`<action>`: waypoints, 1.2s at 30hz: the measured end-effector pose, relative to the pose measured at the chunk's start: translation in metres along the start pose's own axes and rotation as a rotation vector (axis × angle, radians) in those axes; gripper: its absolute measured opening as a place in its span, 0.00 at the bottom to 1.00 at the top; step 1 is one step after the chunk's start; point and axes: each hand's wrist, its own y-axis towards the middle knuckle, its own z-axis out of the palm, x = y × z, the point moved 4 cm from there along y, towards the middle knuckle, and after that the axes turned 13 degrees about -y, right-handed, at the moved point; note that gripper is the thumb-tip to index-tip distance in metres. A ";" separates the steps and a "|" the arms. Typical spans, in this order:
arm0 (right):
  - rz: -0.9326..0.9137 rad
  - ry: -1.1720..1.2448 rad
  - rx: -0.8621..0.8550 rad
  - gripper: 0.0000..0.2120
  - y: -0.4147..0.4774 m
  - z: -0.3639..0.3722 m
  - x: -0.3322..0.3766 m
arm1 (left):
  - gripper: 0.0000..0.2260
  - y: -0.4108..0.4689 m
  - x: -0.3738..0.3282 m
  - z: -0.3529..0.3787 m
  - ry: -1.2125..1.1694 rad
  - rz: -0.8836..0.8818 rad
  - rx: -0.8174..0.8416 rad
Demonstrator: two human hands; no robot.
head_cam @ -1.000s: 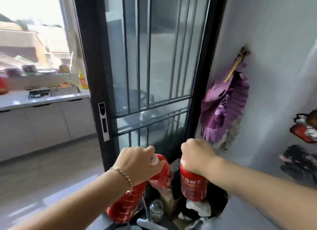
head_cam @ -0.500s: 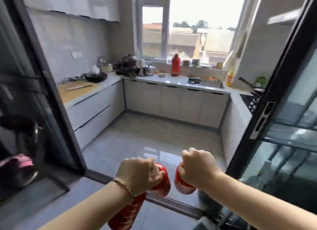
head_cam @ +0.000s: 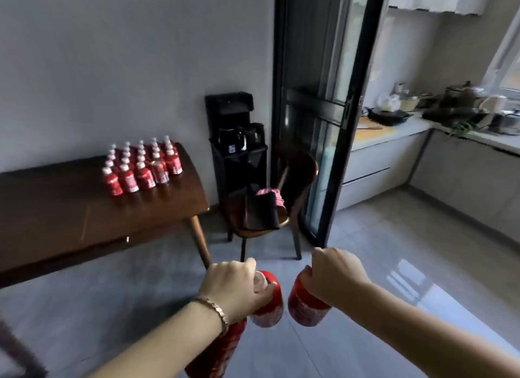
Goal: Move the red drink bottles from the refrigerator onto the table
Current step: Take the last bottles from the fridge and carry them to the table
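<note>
Left hand (head_cam: 236, 287): fist closed at 6 o'clock, low in view; two bottle necks are clamped in it at once.
Front bottle (head_cam: 268, 307): red, hung from the left fist on its 3 o'clock side, body pointing down.
Rear bottle (head_cam: 219, 352): red, seen under the left wrist and slanted off toward 7 o'clock; its neck is hidden by the hand.
Right hand (head_cam: 334, 276): fist closed at 5 o'clock, fingers wrapped over a bottle top.
Right bottle (head_cam: 306, 307): red, hung below the right fist, just beside the front bottle with a narrow gap between them.
Bracelet (head_cam: 213, 310): a metal link band is worn on the left wrist.
Table (head_cam: 70, 217): dark wood, spread across 9 o'clock, well apart from both hands.
Bottle rows (head_cam: 140, 169): red bottles with white caps are lined up upright at the table's far right corner, at 10 o'clock.
Chair (head_cam: 253, 231): wooden, parked at 12 o'clock between table and door; a dark cloth (head_cam: 261, 211) is laid on the seat.
Black stand (head_cam: 233, 158): set against the wall behind the chair, with a kettle (head_cam: 232, 138) on its shelf.
Sliding door (head_cam: 332, 124): black-framed glass, at 1 o'clock.
Kitchen counter (head_cam: 416, 125): seen past the door at 2 o'clock, crowded with pots; details are blurred.
</note>
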 end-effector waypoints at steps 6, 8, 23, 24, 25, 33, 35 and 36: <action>-0.181 0.079 0.029 0.14 0.088 -0.016 0.133 | 0.20 -0.005 0.138 -0.036 -0.027 -0.291 -0.067; -0.228 0.102 0.024 0.13 0.120 -0.018 0.167 | 0.22 0.003 0.176 -0.045 -0.048 -0.370 -0.081; -0.472 0.155 0.053 0.10 0.423 -0.012 0.359 | 0.19 0.145 0.443 -0.069 -0.091 -0.732 -0.166; -0.457 0.175 0.068 0.10 0.442 -0.009 0.367 | 0.19 0.154 0.457 -0.071 -0.091 -0.746 -0.184; -0.438 0.195 0.084 0.10 0.460 -0.005 0.374 | 0.19 0.161 0.471 -0.072 -0.091 -0.751 -0.201; -0.177 0.350 0.214 0.10 0.590 0.041 0.420 | 0.19 0.243 0.597 -0.055 -0.145 -0.646 -0.100; -0.076 0.387 0.237 0.12 0.616 0.050 0.425 | 0.22 0.268 0.625 -0.050 -0.134 -0.593 -0.069; -0.019 0.406 0.246 0.12 0.630 0.054 0.427 | 0.22 0.281 0.640 -0.047 -0.128 -0.571 -0.051</action>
